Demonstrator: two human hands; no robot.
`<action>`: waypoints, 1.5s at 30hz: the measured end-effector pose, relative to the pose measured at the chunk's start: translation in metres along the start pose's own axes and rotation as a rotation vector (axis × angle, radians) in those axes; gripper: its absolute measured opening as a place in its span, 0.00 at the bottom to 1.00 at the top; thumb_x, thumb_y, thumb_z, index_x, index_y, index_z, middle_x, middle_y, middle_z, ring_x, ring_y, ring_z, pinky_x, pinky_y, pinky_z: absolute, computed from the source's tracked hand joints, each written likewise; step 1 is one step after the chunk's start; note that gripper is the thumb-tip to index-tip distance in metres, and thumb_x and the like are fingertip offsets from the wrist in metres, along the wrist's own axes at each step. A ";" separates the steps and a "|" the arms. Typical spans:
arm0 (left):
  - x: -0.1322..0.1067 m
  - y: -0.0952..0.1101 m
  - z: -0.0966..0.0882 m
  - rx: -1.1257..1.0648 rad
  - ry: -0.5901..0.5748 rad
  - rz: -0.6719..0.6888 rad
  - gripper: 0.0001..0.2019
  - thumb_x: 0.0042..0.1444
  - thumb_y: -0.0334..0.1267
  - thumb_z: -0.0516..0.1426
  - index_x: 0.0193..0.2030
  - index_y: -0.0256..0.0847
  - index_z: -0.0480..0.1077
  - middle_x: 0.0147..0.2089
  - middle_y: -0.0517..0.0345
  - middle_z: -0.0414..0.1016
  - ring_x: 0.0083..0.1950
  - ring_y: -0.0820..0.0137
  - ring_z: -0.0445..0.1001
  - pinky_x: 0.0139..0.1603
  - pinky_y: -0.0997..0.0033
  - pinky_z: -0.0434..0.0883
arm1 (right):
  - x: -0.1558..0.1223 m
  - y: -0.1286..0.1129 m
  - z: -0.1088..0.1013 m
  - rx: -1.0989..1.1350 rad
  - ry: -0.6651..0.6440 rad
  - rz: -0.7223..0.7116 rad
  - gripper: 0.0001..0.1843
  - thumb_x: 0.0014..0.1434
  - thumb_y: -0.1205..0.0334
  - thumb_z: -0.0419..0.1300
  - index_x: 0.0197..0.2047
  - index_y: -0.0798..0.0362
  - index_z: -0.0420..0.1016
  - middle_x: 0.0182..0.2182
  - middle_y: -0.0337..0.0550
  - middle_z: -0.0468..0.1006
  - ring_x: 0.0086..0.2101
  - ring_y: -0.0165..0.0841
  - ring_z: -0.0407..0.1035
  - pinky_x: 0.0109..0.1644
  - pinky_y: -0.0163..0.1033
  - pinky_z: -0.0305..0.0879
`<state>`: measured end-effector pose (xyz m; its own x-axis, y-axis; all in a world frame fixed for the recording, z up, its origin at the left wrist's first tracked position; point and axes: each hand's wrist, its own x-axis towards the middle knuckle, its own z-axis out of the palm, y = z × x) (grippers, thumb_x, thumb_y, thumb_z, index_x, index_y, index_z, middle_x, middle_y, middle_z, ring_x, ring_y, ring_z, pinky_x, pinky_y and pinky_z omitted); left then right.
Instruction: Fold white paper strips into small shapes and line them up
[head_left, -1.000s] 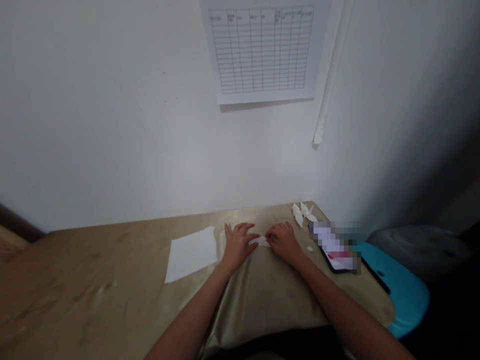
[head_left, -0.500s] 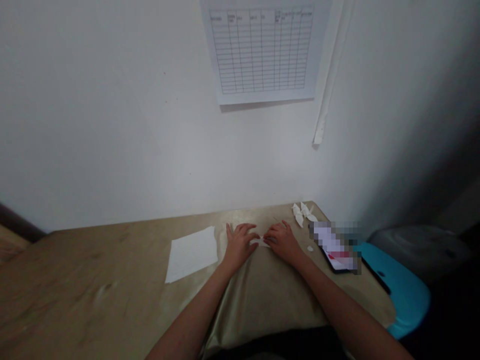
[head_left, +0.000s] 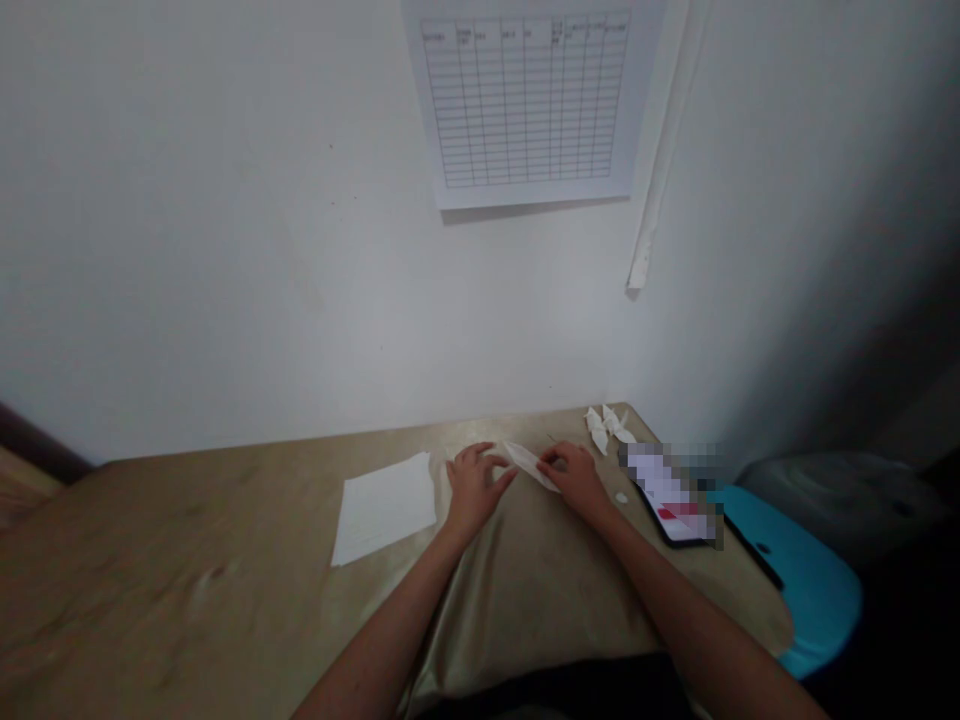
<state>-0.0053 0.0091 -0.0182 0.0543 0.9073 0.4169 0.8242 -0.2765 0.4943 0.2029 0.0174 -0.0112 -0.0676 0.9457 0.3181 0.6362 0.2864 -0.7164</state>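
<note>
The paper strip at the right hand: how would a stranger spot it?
Find the brown table against the white wall, then the left hand and right hand near its far edge. Between them slants a white paper strip, pinched by the right one. Unlike the wide paper further left or folded shapes by the far corner, it's long and narrow.

The left hand (head_left: 472, 492) and right hand (head_left: 581, 485) are bare, forearms (head_left: 390, 622) too; black clothing (head_left: 600, 685) shows at the bottom
</note>
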 end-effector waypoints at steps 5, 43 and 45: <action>-0.001 0.007 0.001 -0.107 -0.048 -0.012 0.04 0.57 0.43 0.64 0.39 0.52 0.81 0.59 0.58 0.75 0.65 0.56 0.65 0.68 0.41 0.57 | 0.000 -0.003 0.003 0.163 0.036 0.054 0.08 0.57 0.56 0.62 0.34 0.52 0.79 0.35 0.44 0.82 0.39 0.37 0.74 0.50 0.43 0.66; 0.006 0.006 0.001 -0.292 -0.124 -0.015 0.06 0.58 0.42 0.62 0.38 0.51 0.82 0.61 0.60 0.75 0.63 0.58 0.70 0.67 0.45 0.62 | -0.004 -0.005 0.014 0.370 -0.001 0.058 0.16 0.52 0.57 0.65 0.44 0.54 0.81 0.37 0.46 0.84 0.41 0.41 0.77 0.53 0.47 0.68; 0.007 0.005 0.001 -0.306 -0.123 -0.006 0.06 0.58 0.42 0.62 0.38 0.51 0.82 0.61 0.59 0.76 0.63 0.57 0.70 0.67 0.45 0.62 | -0.004 -0.004 0.014 0.376 0.003 0.056 0.16 0.52 0.56 0.65 0.43 0.53 0.81 0.37 0.46 0.84 0.41 0.41 0.77 0.53 0.47 0.68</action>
<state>0.0003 0.0140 -0.0140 0.1328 0.9356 0.3271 0.6179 -0.3362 0.7108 0.1893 0.0143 -0.0184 -0.0381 0.9610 0.2739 0.3118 0.2718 -0.9104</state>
